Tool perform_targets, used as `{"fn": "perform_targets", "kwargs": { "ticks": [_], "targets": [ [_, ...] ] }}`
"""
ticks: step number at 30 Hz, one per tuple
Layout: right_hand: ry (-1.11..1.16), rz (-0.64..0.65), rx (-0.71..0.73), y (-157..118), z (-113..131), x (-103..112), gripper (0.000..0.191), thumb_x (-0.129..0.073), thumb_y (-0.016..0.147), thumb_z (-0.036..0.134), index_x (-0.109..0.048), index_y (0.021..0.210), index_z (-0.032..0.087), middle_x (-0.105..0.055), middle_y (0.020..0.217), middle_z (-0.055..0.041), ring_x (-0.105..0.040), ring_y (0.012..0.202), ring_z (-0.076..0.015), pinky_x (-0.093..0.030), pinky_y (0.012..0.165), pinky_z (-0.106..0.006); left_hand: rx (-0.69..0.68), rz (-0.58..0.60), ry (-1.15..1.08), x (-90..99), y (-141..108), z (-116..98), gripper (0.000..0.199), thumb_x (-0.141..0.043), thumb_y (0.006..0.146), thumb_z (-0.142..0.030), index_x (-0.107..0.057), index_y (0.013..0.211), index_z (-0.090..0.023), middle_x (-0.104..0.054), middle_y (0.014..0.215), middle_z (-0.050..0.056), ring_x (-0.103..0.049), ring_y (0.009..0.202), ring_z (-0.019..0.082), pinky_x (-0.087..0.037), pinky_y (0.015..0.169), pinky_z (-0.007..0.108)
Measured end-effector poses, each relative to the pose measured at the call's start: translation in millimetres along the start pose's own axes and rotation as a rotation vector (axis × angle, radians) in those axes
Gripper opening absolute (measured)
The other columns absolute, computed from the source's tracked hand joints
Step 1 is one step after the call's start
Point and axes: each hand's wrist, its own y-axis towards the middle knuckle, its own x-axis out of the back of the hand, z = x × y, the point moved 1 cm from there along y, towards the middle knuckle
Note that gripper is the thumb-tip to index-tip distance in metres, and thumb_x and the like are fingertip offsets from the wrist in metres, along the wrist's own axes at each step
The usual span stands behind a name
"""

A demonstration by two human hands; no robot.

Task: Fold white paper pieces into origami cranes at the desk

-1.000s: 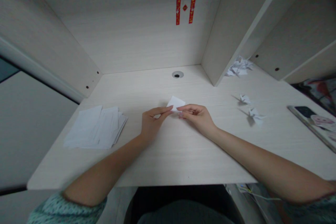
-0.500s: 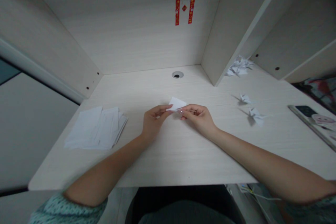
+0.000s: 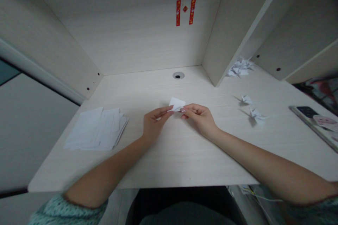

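A small folded piece of white paper is held just above the desk, in front of me. My left hand pinches its left side between thumb and fingers. At its right edge, my right hand grips it with thumb and index finger, the other fingers curled. The fingertips cover the paper's lower edge, so the folds there are partly hidden.
A stack of white paper sheets lies on the left of the desk. To the right are two folded paper cranes and a phone. A heap of folded paper sits behind the upright divider.
The folded paper has tilted and shifted slightly left, showing more of its face. My right fingers have moved a little along its edge; both hands keep hold of it.
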Motion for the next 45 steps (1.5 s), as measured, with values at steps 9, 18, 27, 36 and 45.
{"fn": "perform_targets", "kwargs": {
  "ticks": [9, 18, 27, 36, 45],
  "targets": [
    [0.063, -0.007, -0.020, 0.1, -1.3, -0.8, 0.023, -0.082, 0.059, 0.034, -0.071, 0.071, 0.018, -0.071, 0.063, -0.0004, -0.062, 0.057, -0.0100, -0.050, 0.061, -0.024, -0.029, -0.002, 0.049, 0.0, -1.5, -1.0, 0.023, -0.074, 0.071, -0.032, -0.075, 0.092, -0.021, -0.075, 0.096, 0.005, -0.071, 0.088, 0.020, -0.056, 0.087, 0.033],
    [0.079, -0.003, -0.021, 0.8, -4.9, 0.8, 0.026, -0.083, 0.059, 0.034, -0.068, 0.073, 0.018, -0.070, 0.063, -0.0006, -0.063, 0.057, -0.0121, -0.051, 0.060, -0.026, 0.041, 0.045, 0.000, 0.3, -0.3, 1.2, 0.024, -0.074, 0.071, -0.032, -0.075, 0.092, -0.019, -0.075, 0.094, 0.007, -0.071, 0.086, 0.020, -0.056, 0.081, 0.030],
    [0.103, 0.002, -0.006, -0.3, -3.2, 1.2, 0.029, -0.083, 0.060, 0.032, -0.061, 0.072, 0.019, -0.067, 0.057, 0.0036, -0.062, 0.051, -0.0099, -0.046, 0.054, -0.021, 0.046, 0.052, -0.014, -1.2, -0.3, 2.1, 0.024, -0.074, 0.071, -0.033, -0.073, 0.091, -0.019, -0.075, 0.096, 0.006, -0.070, 0.085, 0.018, -0.056, 0.080, 0.029],
    [0.044, -0.005, 0.012, -0.3, -2.5, 1.0, 0.031, -0.082, 0.060, 0.036, -0.059, 0.070, 0.019, -0.064, 0.054, 0.0036, -0.060, 0.050, -0.0109, -0.043, 0.051, -0.023, 0.053, 0.064, -0.039, -1.0, 0.4, 2.2, 0.023, -0.075, 0.070, -0.035, -0.067, 0.083, -0.018, -0.074, 0.082, 0.004, -0.069, 0.077, 0.016, -0.053, 0.070, 0.026],
    [-0.011, -0.017, 0.042, -0.3, -1.3, 1.6, 0.039, -0.082, 0.059, 0.041, -0.052, 0.072, 0.021, -0.064, 0.055, 0.0044, -0.061, 0.051, -0.0123, -0.044, 0.053, -0.024, 0.182, 0.090, -0.138, -3.3, 3.6, 1.9, 0.047, -0.079, 0.063, -0.035, -0.040, 0.088, -0.023, -0.068, 0.064, -0.005, -0.066, 0.062, 0.012, -0.044, 0.057, 0.019]
  ]
}}
